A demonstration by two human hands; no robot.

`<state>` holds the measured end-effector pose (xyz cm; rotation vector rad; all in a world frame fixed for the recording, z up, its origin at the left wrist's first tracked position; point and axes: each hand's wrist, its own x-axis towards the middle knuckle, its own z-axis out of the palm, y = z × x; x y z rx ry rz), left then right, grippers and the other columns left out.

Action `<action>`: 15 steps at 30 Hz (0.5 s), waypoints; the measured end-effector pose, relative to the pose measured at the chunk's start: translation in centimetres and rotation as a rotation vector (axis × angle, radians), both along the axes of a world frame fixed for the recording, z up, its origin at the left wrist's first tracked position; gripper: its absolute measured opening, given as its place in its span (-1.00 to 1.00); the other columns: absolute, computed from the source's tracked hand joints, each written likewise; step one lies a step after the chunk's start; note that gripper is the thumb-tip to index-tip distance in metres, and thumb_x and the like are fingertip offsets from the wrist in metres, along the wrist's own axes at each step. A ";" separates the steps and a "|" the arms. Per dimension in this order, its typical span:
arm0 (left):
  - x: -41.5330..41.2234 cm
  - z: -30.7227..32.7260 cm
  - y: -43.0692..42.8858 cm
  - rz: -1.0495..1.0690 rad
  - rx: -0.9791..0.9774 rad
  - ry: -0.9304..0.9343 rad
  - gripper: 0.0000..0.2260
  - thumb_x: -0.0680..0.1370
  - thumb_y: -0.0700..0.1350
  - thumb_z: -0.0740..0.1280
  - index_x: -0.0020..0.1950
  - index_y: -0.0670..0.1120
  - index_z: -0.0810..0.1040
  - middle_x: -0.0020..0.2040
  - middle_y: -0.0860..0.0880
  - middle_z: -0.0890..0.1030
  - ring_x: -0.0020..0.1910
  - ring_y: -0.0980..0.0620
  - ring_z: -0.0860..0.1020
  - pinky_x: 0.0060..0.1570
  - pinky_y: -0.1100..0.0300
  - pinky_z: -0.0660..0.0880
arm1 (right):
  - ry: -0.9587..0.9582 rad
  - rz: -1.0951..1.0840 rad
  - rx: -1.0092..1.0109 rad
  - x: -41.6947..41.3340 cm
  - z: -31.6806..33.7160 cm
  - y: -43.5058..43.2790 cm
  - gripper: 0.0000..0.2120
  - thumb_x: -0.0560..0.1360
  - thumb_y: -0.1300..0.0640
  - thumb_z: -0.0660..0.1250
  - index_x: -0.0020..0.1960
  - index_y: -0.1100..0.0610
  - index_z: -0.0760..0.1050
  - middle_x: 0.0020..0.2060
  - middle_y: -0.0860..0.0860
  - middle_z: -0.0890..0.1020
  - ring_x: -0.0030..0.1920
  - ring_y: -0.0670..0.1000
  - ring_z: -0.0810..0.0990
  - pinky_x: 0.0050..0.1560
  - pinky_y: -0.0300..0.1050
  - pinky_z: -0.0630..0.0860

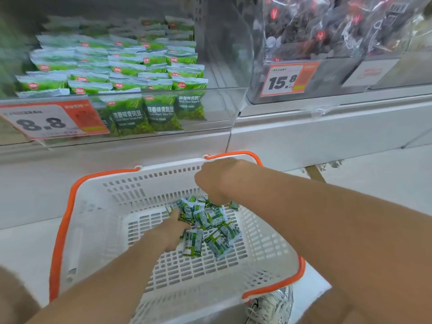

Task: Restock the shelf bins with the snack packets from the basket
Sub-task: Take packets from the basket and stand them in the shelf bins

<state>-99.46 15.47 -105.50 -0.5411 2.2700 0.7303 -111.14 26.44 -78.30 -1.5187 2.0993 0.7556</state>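
The white shelf runs across the far side, and on it the clear left bin already holds neat rows of green packets across most of its width, though a bare strip remains at its right end, so there looks to be room for more. The right bin holds dark packets of another kind and seems no part of this restock. Near the person, on the floor below the shelf, stands the white basket with its orange rim. It is mostly bare mesh now, with only a small loose heap of snack packets left toward its far right corner, which I judge puts the job well along, with roughly one or two handfuls to go. Both hands are down in that heap. The right hand comes from the far side with its fingers pointing down behind the packets. The left hand reaches in from the near side, fingers buried among them. Whether either has closed on a packet I cannot tell. An orange price tag marks the left bin.
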 end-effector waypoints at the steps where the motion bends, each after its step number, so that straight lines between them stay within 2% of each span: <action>1: -0.1 -1.2 -0.5 0.005 -0.065 0.028 -0.38 0.63 -0.12 0.26 0.62 0.20 0.09 -0.01 -0.01 0.43 -0.16 -0.10 0.47 -0.15 -0.01 0.40 | -0.005 -0.004 -0.001 0.0 -0.1 -0.4 -0.86 0.60 0.29 0.24 -0.10 0.11 0.40 -0.19 0.02 0.47 -0.29 -0.04 0.45 -0.28 -0.12 0.47; 2: -0.1 -2.4 -1.1 -0.035 -0.085 0.029 -0.37 0.62 -0.12 0.27 0.63 0.16 0.09 -0.02 -0.06 0.43 -0.23 -0.05 0.40 -0.12 -0.03 0.39 | -0.015 -0.006 -0.006 0.2 -0.1 -0.7 -0.82 0.60 0.29 0.25 -0.15 0.11 0.38 -0.20 0.02 0.46 -0.28 -0.03 0.45 -0.21 -0.09 0.53; 3: -0.4 -2.2 -1.4 -0.048 -0.073 0.007 -0.36 0.61 -0.15 0.31 0.64 0.09 0.13 0.09 -0.12 0.47 -0.22 -0.01 0.40 -0.05 -0.02 0.41 | -0.016 -0.001 -0.003 0.3 -0.1 -1.1 -0.78 0.60 0.29 0.25 -0.19 0.11 0.33 -0.21 0.02 0.45 -0.27 -0.02 0.45 -0.09 -0.05 0.58; 4: -0.1 -1.3 -1.2 0.055 -0.034 -0.063 -0.38 0.59 -0.17 0.38 0.61 -0.02 0.25 0.28 -0.16 0.45 -0.14 0.01 0.46 0.05 0.00 0.46 | -0.019 0.003 0.002 0.5 0.0 -1.3 -0.74 0.59 0.29 0.26 -0.22 0.10 0.30 -0.21 0.03 0.44 -0.26 -0.01 0.46 -0.01 -0.01 0.59; 5: 0.1 -0.2 -0.9 0.090 -0.052 -0.064 -0.46 0.55 -0.15 0.47 0.50 -0.09 0.39 0.39 -0.17 0.38 -0.01 -0.02 0.51 0.13 0.01 0.49 | -0.020 0.005 0.008 0.7 0.1 -1.5 -0.72 0.60 0.29 0.25 -0.22 0.09 0.27 -0.20 0.03 0.44 -0.26 0.00 0.47 -0.03 -0.02 0.58; 7: 0.4 0.9 -0.7 0.031 -0.100 -0.053 -0.61 0.51 -0.09 0.56 0.24 -0.09 0.47 0.32 -0.12 0.40 0.04 -0.06 0.48 0.10 0.10 0.48 | -0.025 0.011 0.010 0.9 0.2 -1.9 -0.72 0.60 0.29 0.25 -0.22 0.09 0.26 -0.18 0.03 0.43 -0.26 0.00 0.46 -0.08 -0.02 0.55; 9: 0.6 1.6 -0.6 0.061 -0.087 -0.049 -0.64 0.52 -0.09 0.55 0.18 -0.09 0.44 0.24 -0.09 0.45 -0.01 -0.04 0.45 -0.01 0.15 0.44 | -0.025 0.021 0.024 1.1 0.4 -2.2 -0.74 0.61 0.27 0.24 -0.21 0.09 0.27 -0.18 0.04 0.43 -0.25 0.01 0.44 0.05 0.02 0.56; 10: 0.5 2.0 -0.7 0.070 -0.068 -0.048 -0.64 0.52 -0.11 0.55 0.17 -0.08 0.44 0.22 -0.09 0.46 -0.05 -0.05 0.47 -0.08 0.14 0.45 | -0.025 0.022 0.029 1.0 0.6 -2.3 -0.75 0.62 0.26 0.24 -0.19 0.09 0.28 -0.18 0.03 0.42 -0.26 0.01 0.42 0.00 -0.01 0.56; 11: 0.4 2.3 -0.8 0.113 -0.030 -0.041 -0.65 0.51 -0.15 0.56 0.14 -0.07 0.43 0.19 -0.10 0.47 -0.12 -0.05 0.49 -0.17 0.13 0.45 | -0.019 0.003 0.045 1.1 1.0 -2.3 -0.78 0.63 0.25 0.23 -0.17 0.10 0.31 -0.18 0.03 0.41 -0.28 0.00 0.41 -0.14 -0.06 0.53; 13: 0.2 3.3 -1.1 0.279 0.129 0.033 -0.64 0.47 -0.24 0.56 0.06 -0.06 0.41 0.08 -0.16 0.51 -0.31 -0.07 0.50 -0.33 0.08 0.45 | 0.009 -0.026 0.084 1.3 2.2 -2.3 -0.87 0.66 0.20 0.22 -0.08 0.12 0.38 -0.17 0.01 0.41 -0.30 -0.01 0.40 -0.35 -0.12 0.39; 15: -0.1 5.1 -1.1 0.423 0.329 0.126 -0.63 0.48 -0.29 0.56 0.08 -0.06 0.42 -0.01 -0.22 0.55 -0.41 -0.11 0.52 -0.37 0.05 0.48 | 0.041 -0.035 0.127 1.5 3.7 -2.2 -0.91 0.67 0.15 0.19 0.11 0.12 0.46 -0.07 0.01 0.49 -0.26 -0.01 0.44 -0.37 -0.12 0.37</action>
